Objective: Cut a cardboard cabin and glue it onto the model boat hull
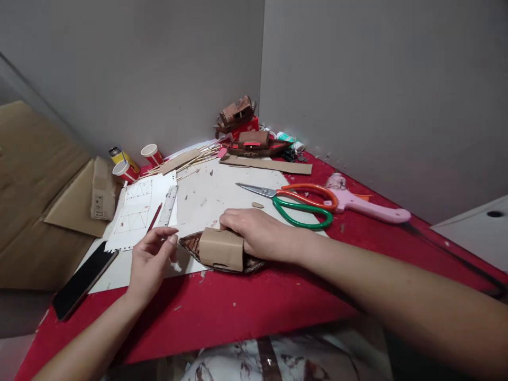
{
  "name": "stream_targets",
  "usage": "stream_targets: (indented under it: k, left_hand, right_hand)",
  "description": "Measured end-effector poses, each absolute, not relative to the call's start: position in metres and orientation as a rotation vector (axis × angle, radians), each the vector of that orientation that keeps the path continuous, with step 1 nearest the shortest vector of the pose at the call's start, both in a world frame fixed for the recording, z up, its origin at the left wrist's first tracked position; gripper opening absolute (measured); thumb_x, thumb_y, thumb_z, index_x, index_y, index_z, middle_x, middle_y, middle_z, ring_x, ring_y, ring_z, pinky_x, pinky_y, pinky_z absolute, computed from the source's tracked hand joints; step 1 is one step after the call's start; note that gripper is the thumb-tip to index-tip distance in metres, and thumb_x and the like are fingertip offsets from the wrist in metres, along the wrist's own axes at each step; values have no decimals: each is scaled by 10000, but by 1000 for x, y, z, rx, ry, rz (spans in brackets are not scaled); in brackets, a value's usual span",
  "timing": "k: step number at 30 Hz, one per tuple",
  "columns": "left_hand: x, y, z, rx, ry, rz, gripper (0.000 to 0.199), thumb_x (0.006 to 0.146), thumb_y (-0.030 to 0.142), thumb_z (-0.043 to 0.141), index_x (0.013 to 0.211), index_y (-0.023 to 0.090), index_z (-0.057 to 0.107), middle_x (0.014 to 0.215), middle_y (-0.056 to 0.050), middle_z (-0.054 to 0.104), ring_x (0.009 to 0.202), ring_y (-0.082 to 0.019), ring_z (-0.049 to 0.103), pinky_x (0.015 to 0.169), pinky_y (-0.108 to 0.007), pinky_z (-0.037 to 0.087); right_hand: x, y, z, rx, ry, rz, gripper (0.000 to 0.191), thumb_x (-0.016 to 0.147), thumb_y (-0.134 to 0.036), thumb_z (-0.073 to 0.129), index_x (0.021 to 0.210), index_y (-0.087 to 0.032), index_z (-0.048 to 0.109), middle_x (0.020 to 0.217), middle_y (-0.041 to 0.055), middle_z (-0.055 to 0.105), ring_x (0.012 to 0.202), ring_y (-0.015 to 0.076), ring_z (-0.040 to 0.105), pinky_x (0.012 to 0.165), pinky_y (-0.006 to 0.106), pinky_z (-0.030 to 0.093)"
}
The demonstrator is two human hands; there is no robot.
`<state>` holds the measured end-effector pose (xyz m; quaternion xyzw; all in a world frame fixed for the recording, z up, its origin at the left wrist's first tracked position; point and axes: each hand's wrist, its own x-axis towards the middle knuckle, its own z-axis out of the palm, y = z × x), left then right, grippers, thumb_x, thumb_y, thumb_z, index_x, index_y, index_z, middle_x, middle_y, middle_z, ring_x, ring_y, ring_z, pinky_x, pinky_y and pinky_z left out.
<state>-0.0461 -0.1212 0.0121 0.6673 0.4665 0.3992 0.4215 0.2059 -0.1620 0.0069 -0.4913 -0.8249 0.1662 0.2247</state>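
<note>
A small model boat (191, 244) with a brown ribbed hull lies at the near edge of the white sheets. A bent piece of plain cardboard (221, 250) arches over its middle like a roof. My right hand (254, 230) grips the boat from the right, its fingers curled against the roof's far edge; the fingertips are partly hidden. Just left of the boat's pointed end, my left hand (153, 259) hovers with loosely bent fingers, thumb close to the forefinger. Nothing shows in it, and it appears apart from the boat.
Scissors (278, 196) with orange and green handles lie beyond my right hand, beside a pink glue gun (369, 206). Two finished boats (254, 142), sticks (202, 156) and paper cups (152, 153) stand farther back. At left are a phone (83, 280), ruler (169, 206), drawing (135, 206) and cardboard box (35, 201).
</note>
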Motion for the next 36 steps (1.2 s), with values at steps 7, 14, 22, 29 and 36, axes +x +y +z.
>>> stream_targets:
  k: [7, 14, 22, 29, 36]
  left_hand:
    - [-38, -141, 12, 1510, 986, 818, 325, 814, 316, 763, 1088, 211, 622, 971, -12, 693, 493, -64, 577, 489, -218, 499]
    - [-31, -138, 10, 1530, 973, 761, 324, 819, 335, 755, 1075, 204, 606, 951, -11, 670, 506, -61, 563, 483, -213, 489]
    - [-33, -121, 10, 1594, 1149, 913, 328, 794, 346, 748, 1055, 219, 595, 943, 32, 577, 516, -39, 519, 494, -196, 433]
    - [-23, -113, 3, 1527, 1148, 685, 289, 695, 314, 754, 912, 159, 642, 769, -6, 662, 474, -93, 533, 470, -239, 459]
    - [-29, -83, 5, 1522, 1171, 641, 102, 734, 221, 644, 812, 155, 643, 618, 8, 623, 462, -101, 536, 465, -232, 454]
  right_hand:
    - [206, -161, 8, -1368, -2262, 464, 217, 755, -9, 586, 913, -154, 618, 926, 85, 678, 842, 217, 595, 683, 276, 368]
    - [206, -160, 8, -1358, -2203, 485, 253, 724, 3, 590, 911, -162, 628, 937, 80, 697, 860, 222, 607, 679, 274, 364]
    - [211, -160, 7, -1277, -2093, 559, 154, 745, -33, 589, 804, -175, 603, 831, 50, 665, 758, 187, 559, 655, 278, 330]
    - [216, -163, 16, -1118, -1781, 761, 48, 759, -224, 556, 726, -195, 538, 689, -16, 566, 637, 137, 498, 583, 248, 387]
    - [229, -159, 28, -1117, -1375, 817, 253, 760, -391, 682, 718, -219, 500, 598, -45, 506, 515, 116, 436, 481, 253, 343]
